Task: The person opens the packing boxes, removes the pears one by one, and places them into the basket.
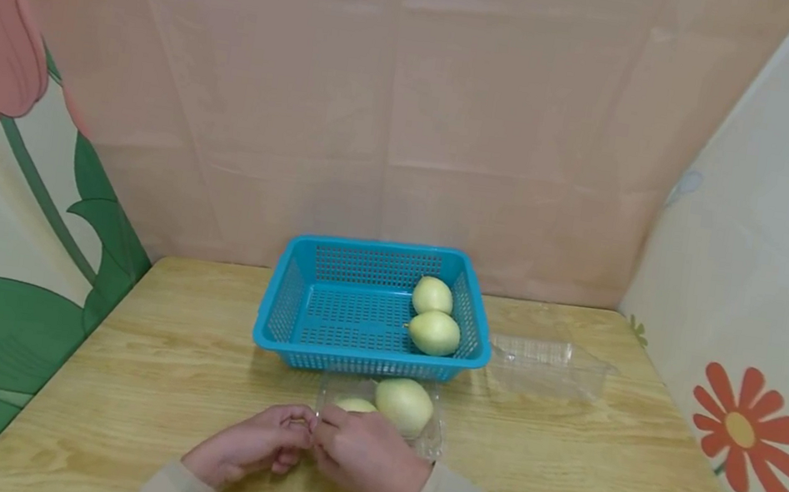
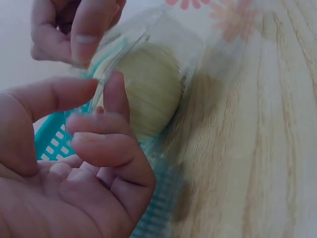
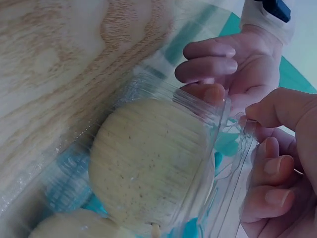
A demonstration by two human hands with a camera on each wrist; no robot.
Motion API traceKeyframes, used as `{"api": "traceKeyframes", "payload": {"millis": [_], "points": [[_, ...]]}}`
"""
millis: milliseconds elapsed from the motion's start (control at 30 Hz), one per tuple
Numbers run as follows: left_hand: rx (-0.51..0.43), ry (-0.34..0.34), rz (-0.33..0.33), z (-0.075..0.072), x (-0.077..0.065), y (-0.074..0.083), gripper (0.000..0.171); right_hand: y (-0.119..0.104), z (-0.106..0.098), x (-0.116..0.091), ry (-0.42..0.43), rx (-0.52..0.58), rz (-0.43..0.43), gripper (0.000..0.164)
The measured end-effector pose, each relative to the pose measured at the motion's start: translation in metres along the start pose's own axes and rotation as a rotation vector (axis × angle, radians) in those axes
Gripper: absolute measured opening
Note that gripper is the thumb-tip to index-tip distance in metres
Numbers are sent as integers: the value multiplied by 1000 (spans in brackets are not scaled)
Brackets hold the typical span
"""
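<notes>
Head view, lower centre: pinches clear container [image 1: 434, 443] by an edge with left hand [image 1: 258, 443] and, closer to pale fruits [image 1: 404, 405] just above, right hand [image 1: 372, 457].

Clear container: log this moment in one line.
left hand: pinches clear container; right hand: pinches clear container; clear container: two pale fruits; blue basket: two pale fruits

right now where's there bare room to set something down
Bare wooden tabletop lies left of the blue perforated plastic basket, and at right, in front of the clear plastic packaging. The basket's left floor is bare too. Crowded: front middle, where the left hand and right hand work at the clear plastic box of pale green fruits.
</notes>
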State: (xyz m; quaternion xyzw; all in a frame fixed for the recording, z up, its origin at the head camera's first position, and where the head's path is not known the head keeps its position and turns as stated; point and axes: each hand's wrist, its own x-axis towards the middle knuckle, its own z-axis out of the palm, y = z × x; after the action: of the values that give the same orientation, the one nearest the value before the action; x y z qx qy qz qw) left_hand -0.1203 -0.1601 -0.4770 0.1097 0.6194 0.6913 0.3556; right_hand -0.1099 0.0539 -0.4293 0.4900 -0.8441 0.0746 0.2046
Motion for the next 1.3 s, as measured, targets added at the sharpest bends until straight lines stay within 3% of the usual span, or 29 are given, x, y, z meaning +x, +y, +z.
{"api": "traceKeyframes", "payload": {"millis": [233, 467, 667, 1000, 1300], "points": [[28, 14, -21, -1, 0, 2, 10, 2, -4, -3, -12, 25, 17, 11], [38, -8, 31, -4, -3, 0, 4, 9, -15, -17, -116, 105, 76, 25], [43, -10, 24, -9, -7, -2, 5, 18, -24, -28, -160, 111, 131, 31], [60, -40, 31, -18, -16, -3, 4, 30, -26, -47, -100, 53, 132, 28], [44, -146, 54, -25, -21, -4, 5, 46, -30, -65, -38, 48, 114, 43]]}}
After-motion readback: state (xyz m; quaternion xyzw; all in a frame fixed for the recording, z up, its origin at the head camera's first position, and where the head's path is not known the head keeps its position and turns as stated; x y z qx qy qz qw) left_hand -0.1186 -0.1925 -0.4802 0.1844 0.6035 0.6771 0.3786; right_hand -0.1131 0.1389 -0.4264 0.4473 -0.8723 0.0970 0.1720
